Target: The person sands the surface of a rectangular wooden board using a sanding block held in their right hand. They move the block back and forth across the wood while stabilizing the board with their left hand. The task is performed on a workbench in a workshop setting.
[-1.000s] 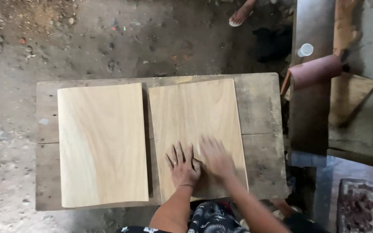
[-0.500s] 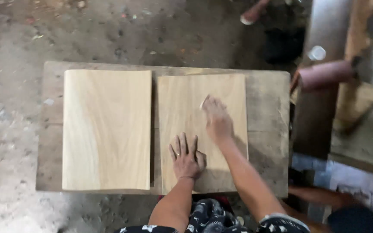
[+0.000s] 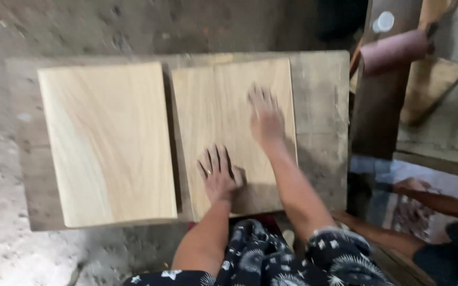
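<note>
The left hand grip is wide, flat on the right board; the right hand, fingers spread, presses farther up it.

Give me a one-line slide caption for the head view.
Left hand flat on the right wooden board, right hand pressing farther up it; second board alongside on workbench.

head view | worn on head | looks steeply down | near workbench
</note>
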